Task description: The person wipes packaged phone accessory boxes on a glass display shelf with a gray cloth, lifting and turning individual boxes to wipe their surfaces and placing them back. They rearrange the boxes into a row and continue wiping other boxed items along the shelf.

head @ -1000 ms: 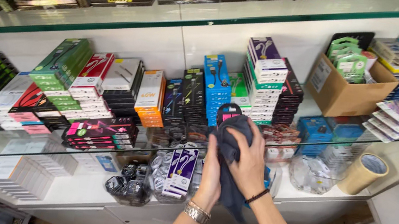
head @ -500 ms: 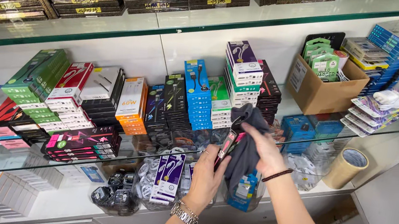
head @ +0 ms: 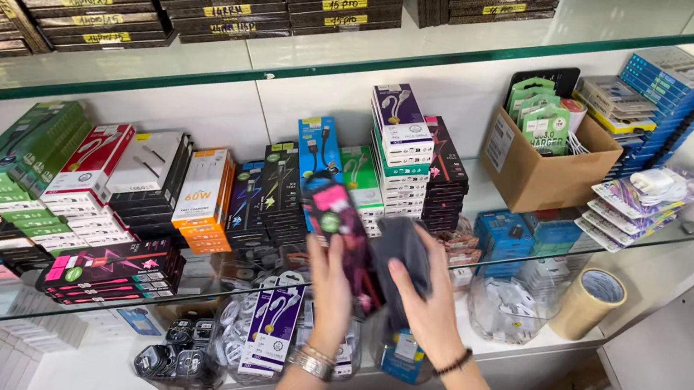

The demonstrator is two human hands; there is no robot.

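Wiping step in hand: left hand (head: 331, 286) clenched on black-and-pink packaged box (head: 341, 233), held above front edge of glass shelf (head: 539, 256); right hand (head: 431, 304) grasping dark cloth (head: 403, 249), pressed against box. Next, by judgement: steady hold, cloth drawn across remaining faces, clear of stacked boxes (head: 404, 153) behind.

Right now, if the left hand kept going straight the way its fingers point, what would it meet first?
The left hand, holding a black-and-pink box, points up and away toward the shelf. First in line would probably be the upright blue box behind it, though depth is hard to judge.
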